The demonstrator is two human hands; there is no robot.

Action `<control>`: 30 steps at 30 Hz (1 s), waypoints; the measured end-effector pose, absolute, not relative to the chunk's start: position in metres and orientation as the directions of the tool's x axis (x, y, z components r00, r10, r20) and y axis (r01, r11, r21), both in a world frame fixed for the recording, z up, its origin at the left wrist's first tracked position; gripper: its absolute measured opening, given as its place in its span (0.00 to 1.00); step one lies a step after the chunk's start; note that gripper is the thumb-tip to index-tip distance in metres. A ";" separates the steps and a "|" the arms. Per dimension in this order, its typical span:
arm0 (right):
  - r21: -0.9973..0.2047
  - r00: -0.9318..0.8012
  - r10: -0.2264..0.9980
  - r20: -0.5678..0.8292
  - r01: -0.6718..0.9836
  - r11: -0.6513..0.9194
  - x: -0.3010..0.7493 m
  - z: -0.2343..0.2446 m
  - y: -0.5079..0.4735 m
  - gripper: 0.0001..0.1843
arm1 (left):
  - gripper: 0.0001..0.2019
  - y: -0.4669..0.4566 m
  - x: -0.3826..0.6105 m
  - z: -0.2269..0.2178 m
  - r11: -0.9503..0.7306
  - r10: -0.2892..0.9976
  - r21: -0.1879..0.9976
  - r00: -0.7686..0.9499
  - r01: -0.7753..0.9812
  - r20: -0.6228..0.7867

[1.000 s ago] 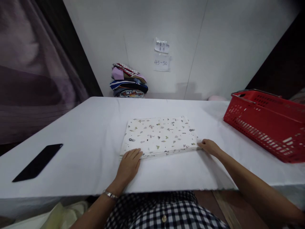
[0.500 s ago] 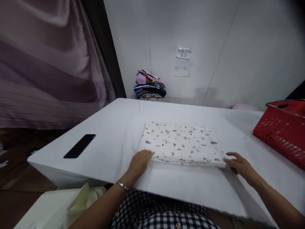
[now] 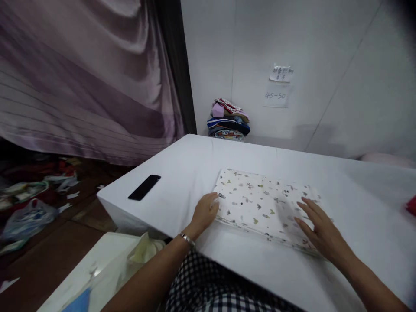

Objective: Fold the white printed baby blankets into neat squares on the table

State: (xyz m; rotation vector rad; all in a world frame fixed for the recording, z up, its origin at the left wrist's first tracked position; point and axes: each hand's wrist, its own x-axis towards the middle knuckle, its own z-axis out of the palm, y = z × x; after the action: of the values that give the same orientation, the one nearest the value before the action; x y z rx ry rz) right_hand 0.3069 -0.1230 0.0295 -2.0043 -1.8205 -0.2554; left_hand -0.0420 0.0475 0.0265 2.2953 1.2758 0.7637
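Folded printed cloth (image 3: 260, 206) near the front edge of a white table (image 3: 185, 173), left hand (image 3: 204, 211) at its left side, cannot tell whether pinching, right hand (image 3: 321, 230) spread over its right end, black smartphone (image 3: 144, 187) near the front left corner, stacked fabrics (image 3: 229, 123) beyond the far edge.
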 end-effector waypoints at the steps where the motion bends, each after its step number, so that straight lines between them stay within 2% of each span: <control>1: -0.163 0.109 0.921 0.375 0.985 -0.050 0.301 0.026 -0.112 0.29 | 0.18 0.053 -0.038 0.028 -0.411 0.909 0.599 0.357 0.687 0.213; 5: -0.096 0.179 0.968 0.178 0.982 -0.164 0.300 -0.014 -0.087 0.32 | 0.19 0.072 -0.025 0.032 -0.168 0.974 0.631 0.228 0.758 -0.015; 8: -0.057 0.184 0.967 0.175 0.983 -0.177 0.310 -0.042 -0.084 0.32 | 0.21 0.084 -0.021 0.037 -0.032 0.970 0.699 0.190 0.714 -0.149; 10: -0.042 0.175 0.962 0.209 0.985 -0.170 0.313 -0.050 -0.086 0.32 | 0.23 0.089 -0.020 0.043 0.116 0.936 0.777 0.193 0.618 -0.294; 12: -0.034 0.165 0.961 0.224 0.986 -0.161 0.314 -0.051 -0.087 0.32 | 0.25 0.092 -0.020 0.048 0.299 0.853 0.843 0.271 0.447 -0.446; 15: -0.032 0.163 0.961 0.223 0.987 -0.160 0.313 -0.049 -0.087 0.32 | 0.22 0.094 -0.020 0.050 0.492 0.724 0.837 0.422 0.240 -0.547; 18: -0.037 0.156 0.960 0.233 0.988 -0.152 0.312 -0.049 -0.087 0.32 | 0.19 0.095 -0.021 0.046 0.411 0.761 0.873 0.429 0.263 -0.487; 20: -0.037 0.151 0.959 0.240 0.989 -0.146 0.312 -0.049 -0.087 0.32 | 0.19 0.097 -0.023 0.042 0.216 0.850 0.867 0.350 0.450 -0.394; 22: -0.039 0.149 0.960 0.236 0.989 -0.144 0.312 -0.048 -0.087 0.32 | 0.19 0.099 -0.026 0.039 0.007 0.918 0.728 0.284 0.686 -0.276; 24: -0.045 0.151 0.961 0.230 0.989 -0.144 0.312 -0.048 -0.087 0.32 | 0.20 0.100 -0.027 0.036 -0.123 0.934 0.557 0.286 0.821 -0.215; 27: -0.075 0.173 0.967 0.186 0.984 -0.162 0.312 -0.044 -0.088 0.32 | 0.21 0.102 -0.027 0.035 -0.174 0.921 0.450 0.307 0.876 -0.242; 30: -0.135 0.219 0.972 0.085 0.969 -0.206 0.309 -0.032 -0.083 0.32 | 0.25 0.106 -0.027 0.036 -0.156 0.911 0.456 0.307 0.876 -0.276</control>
State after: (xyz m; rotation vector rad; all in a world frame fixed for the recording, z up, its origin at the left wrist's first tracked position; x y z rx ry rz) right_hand 0.3087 -0.0827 -0.0323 -2.3236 -1.8697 0.0276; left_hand -0.0265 0.1061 0.0357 2.0414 1.5799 0.0846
